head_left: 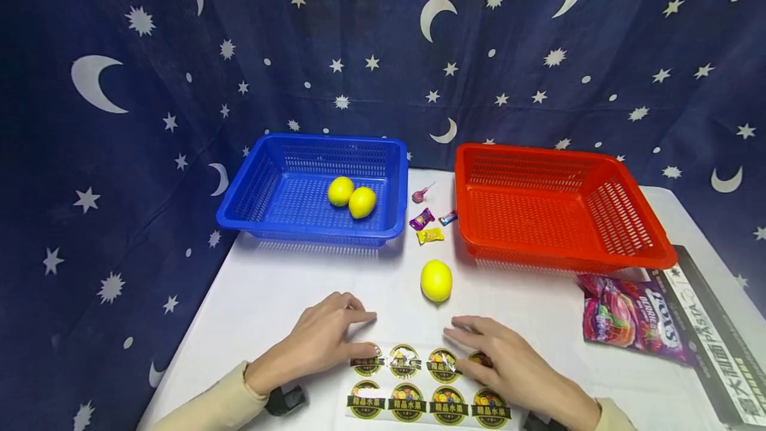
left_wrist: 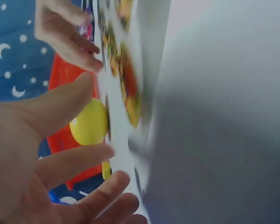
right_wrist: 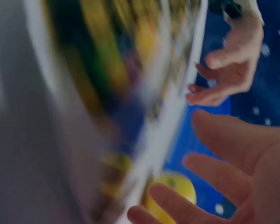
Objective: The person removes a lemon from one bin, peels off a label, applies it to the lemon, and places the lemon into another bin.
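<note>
A sheet of round black-and-gold stickers (head_left: 408,402) lies on the table in front of me, printed with fruit and Chinese characters. My left hand (head_left: 320,338) hovers by its upper left corner, thumb over a sticker and fingers loosely spread. Over the upper right part of the sheet is my right hand (head_left: 509,359), its fingers apart and partly hiding a sticker. Neither hand holds anything. Just beyond the hands, between them, a lemon (head_left: 436,281) sits on the white cloth. Both wrist views show the lemon (left_wrist: 90,122) near the spread fingers.
Two lemons (head_left: 352,197) lie in a blue basket (head_left: 311,231) at the back left. A red basket (head_left: 562,255) stands back right. Between them are several wrapped candies (head_left: 422,219) and a lollipop (head_left: 419,195). A purple candy bag (head_left: 634,318) and a pasta package (head_left: 706,338) lie at right.
</note>
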